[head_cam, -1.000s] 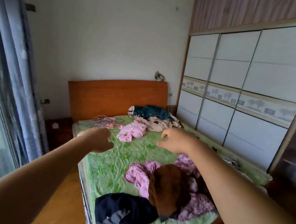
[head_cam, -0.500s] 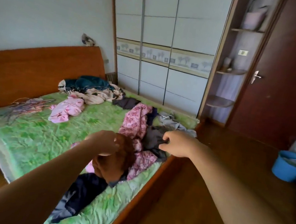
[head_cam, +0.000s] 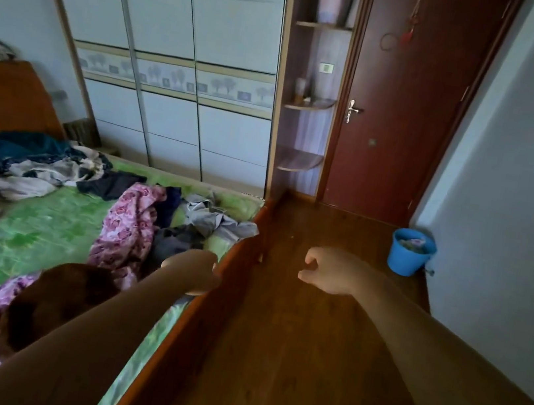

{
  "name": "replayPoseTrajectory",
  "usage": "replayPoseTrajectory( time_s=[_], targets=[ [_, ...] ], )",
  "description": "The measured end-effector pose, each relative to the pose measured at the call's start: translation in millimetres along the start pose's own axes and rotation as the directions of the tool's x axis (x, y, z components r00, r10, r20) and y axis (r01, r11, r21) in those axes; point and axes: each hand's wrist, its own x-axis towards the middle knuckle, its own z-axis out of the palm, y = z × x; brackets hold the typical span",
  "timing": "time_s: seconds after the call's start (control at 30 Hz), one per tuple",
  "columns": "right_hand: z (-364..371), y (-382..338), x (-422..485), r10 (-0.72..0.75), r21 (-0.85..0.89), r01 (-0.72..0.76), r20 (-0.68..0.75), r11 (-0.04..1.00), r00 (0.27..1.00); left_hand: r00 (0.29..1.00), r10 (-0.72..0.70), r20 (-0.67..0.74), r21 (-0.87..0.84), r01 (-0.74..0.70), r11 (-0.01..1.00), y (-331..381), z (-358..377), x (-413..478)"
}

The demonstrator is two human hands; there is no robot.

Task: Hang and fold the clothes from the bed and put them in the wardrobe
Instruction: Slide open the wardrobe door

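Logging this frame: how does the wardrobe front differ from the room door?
The wardrobe front is pale panels crossed by a tree-print band; the room door is plain dark red-brown. The room door carries a metal lever handle; no handle shows on the wardrobe. A red ornament hangs on the room door, nothing on the wardrobe. Both are shut.

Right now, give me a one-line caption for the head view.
Left hand at the edge of the clothes-strewn bed, right hand over the wooden floor, closed wardrobe beyond.
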Motion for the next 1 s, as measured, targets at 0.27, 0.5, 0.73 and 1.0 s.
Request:
replayPoseTrajectory(
  time_s=[0.27,0.5,0.73,1.0],
  targets=[
    [-25.3,67.1,90.5,0.057,0.033,-0.057,0.007,0.998,0.998,0.997,0.073,0.009,0.018,-0.073,0.997,44.8,-11.5,139.6],
    [-53.9,91.7,223.1,0.103,0.019,-0.104,0.011,0.994,0.995,0.989,0.144,0.012,-0.024,-0.144,0.989,33.7,-32.9,298.1],
    [-96.6,106.2,354.7,0.163,0.049,-0.164,0.014,0.985,0.986,0.986,0.166,0.01,-0.026,-0.166,0.986,31.4,-92.6,431.2],
    [-139.8,161.2,494.3,0.168,0.054,-0.168,0.008,0.984,0.986,0.985,0.174,-0.002,-0.003,-0.174,0.985,52.1,-126.9,577.4]
  ],
)
